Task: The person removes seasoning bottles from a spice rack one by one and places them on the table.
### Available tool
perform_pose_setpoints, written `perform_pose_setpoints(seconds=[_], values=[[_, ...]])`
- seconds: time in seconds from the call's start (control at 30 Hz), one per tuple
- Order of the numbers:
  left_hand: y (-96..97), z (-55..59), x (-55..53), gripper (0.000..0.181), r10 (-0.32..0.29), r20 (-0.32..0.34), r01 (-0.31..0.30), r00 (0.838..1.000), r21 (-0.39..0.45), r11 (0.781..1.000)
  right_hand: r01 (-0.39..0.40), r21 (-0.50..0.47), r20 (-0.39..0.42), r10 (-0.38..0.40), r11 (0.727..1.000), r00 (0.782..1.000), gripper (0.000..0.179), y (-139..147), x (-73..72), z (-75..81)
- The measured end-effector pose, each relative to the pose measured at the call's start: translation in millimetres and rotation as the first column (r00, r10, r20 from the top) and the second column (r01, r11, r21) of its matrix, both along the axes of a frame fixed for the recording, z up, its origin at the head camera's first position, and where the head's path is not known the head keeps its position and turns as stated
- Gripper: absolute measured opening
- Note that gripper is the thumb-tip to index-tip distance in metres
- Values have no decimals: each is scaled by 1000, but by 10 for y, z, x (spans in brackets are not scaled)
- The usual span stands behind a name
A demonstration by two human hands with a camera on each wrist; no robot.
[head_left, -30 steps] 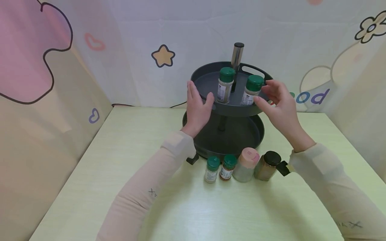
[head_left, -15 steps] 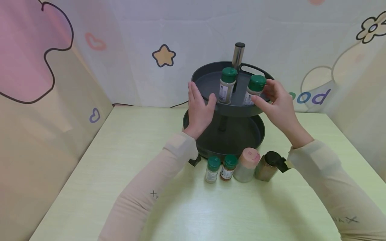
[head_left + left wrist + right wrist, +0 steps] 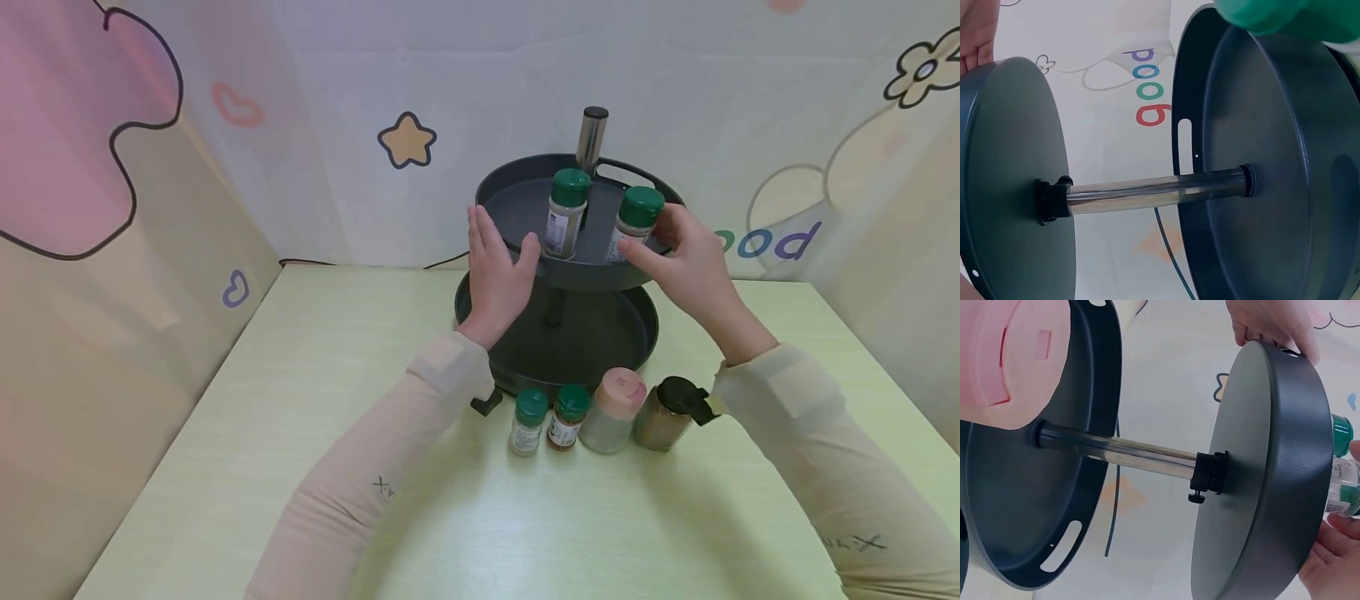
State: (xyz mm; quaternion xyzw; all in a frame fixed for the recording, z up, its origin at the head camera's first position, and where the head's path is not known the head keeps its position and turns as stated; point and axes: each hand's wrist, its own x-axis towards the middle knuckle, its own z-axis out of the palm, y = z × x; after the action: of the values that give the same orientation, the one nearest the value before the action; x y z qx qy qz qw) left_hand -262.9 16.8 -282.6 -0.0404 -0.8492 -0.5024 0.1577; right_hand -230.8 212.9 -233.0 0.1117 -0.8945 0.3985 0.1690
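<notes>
In the head view, my left hand (image 3: 501, 282) rests against the left rim of the dark two-tier turntable's upper tray (image 3: 517, 200), fingers straight and pointing up. My right hand (image 3: 693, 267) holds a green-lidded spice jar (image 3: 637, 214) at the tray's right front, thumb before it and fingers behind. Another green-lidded spice jar (image 3: 567, 212) stands upright left of it on the same tray. The right wrist view shows fingers (image 3: 1341, 540) beside the jar label (image 3: 1344, 472), beyond the tray edge. There, the left hand (image 3: 1272, 325) touches the rim.
The lower tray (image 3: 555, 350) sits beneath, joined by a metal pole (image 3: 1147, 456). In front stand two small green-lidded jars (image 3: 527, 423) (image 3: 567, 419), a pink-lidded jar (image 3: 611, 412) and a black-lidded jar (image 3: 663, 417). A printed cloth (image 3: 337, 167) hangs behind the table (image 3: 337, 350).
My right hand has moved slightly left and closed in around the right jar. Both jars on the upper tray have shifted a little to the right. The left hand has barely moved.
</notes>
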Motion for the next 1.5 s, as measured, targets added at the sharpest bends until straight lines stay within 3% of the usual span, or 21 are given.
perform_pose_setpoints(seconds=[0.5, 1.13, 1.5], values=[[-13, 30, 10, 78, -13, 28, 13, 1000, -17, 1000, 67, 35, -24, -66, 997, 998, 49, -56, -28, 5], [-168, 73, -154, 66, -58, 88, 51, 994, 83, 995, 81, 0, -46, -80, 997, 996, 46, -100, -35, -17], [-205, 35, -212, 63, -82, 51, 80, 995, 46, 996, 90, -24, -35, -91, 996, 995, 45, -80, -16, 2]])
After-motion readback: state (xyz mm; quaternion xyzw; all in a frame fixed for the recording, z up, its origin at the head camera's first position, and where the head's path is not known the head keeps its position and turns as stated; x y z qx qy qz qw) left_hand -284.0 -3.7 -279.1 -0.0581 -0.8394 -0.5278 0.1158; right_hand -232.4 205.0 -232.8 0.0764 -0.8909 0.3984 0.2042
